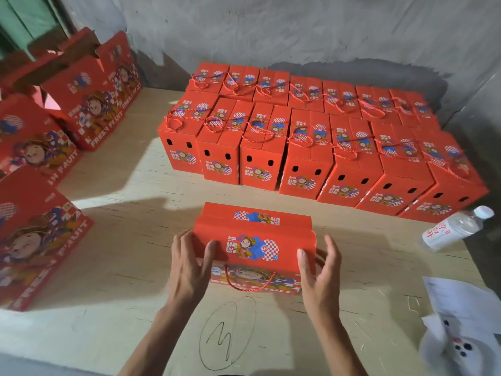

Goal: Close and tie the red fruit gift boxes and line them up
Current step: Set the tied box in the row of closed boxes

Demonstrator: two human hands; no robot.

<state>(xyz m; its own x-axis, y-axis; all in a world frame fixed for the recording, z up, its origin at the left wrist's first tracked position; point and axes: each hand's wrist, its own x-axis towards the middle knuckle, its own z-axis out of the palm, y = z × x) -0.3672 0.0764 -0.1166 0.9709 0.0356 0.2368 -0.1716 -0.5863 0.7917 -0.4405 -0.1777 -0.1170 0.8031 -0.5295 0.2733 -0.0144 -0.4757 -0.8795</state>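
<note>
One box point(254, 240) stands before two rows of boxes point(311, 137), open boxes point(40, 158) left, bottle point(455, 229) right.

The red gift box point(254, 240) in front of you stands upright on the desk point(130, 202), top flaps folded shut and printed with a cartoon figure on blue and checkered patches. Its red cord handle point(249, 283) hangs loose down the near face, untied. Behind it, the finished boxes point(311, 137) stand in two tight rows, cords tied across their lids. To your left, open boxes point(54, 147) stand with flaps raised.
</note>
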